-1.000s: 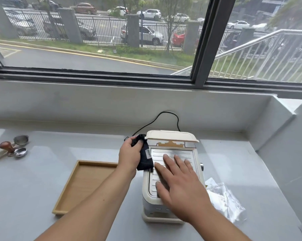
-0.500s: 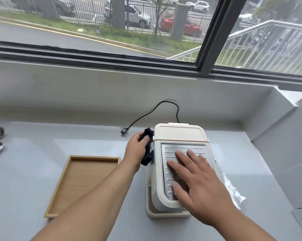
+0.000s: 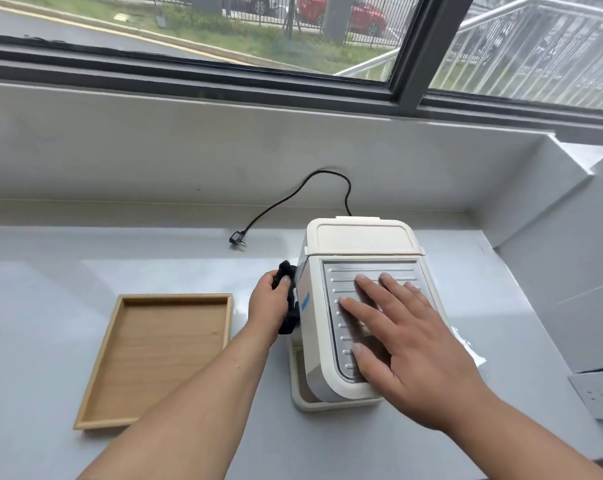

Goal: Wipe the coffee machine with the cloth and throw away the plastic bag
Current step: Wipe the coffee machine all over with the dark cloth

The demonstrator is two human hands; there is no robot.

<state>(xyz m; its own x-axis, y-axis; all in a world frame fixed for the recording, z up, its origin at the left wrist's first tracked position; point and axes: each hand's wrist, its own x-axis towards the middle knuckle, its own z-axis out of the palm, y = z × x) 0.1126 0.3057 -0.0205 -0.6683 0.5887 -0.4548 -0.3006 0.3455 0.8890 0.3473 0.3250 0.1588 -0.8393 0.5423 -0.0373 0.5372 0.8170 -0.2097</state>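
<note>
A cream coffee machine (image 3: 362, 244) with a ribbed metal top plate stands on the grey counter (image 3: 50, 306). My left hand (image 3: 270, 301) grips a black cloth (image 3: 289, 317) and presses it against the machine's left side. My right hand (image 3: 397, 337) lies flat on the metal top plate, fingers spread, holding nothing. A clear plastic bag (image 3: 468, 348) lies on the counter to the right of the machine, mostly hidden behind my right hand and the machine.
An empty wooden tray (image 3: 109, 386) sits left of the machine. The machine's black cord runs along the back wall to an unplugged plug (image 3: 238, 240). A wall socket (image 3: 601, 393) is at the right. A window ledge rises behind the counter.
The view has tilted down and drawn closer. My left hand with the cloth slid lower along the machine's left side. My right hand stays flat on top.
</note>
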